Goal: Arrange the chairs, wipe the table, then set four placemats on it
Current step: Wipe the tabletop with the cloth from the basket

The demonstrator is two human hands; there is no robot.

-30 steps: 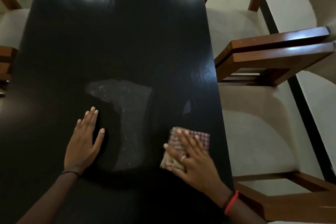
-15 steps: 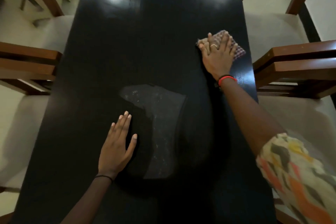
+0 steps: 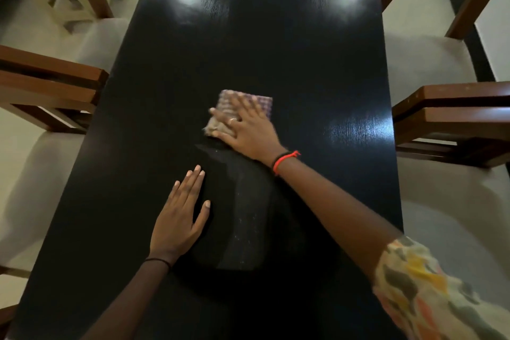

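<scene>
Now, right hand (image 3: pixel 245 132) flat on cloth (image 3: pixel 262 103), left hand (image 3: pixel 176 218) flat on table (image 3: pixel 276 36), fingers (image 3: pixel 193 182) straight.

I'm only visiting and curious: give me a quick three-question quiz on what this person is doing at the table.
1. True or false: the left hand presses the cloth.
2. The right hand is: A) flat on the cloth; B) curled in a fist; C) raised in the air.
3. How many placemats lie on the table?
Key: 1 false; 2 A; 3 none.
</scene>
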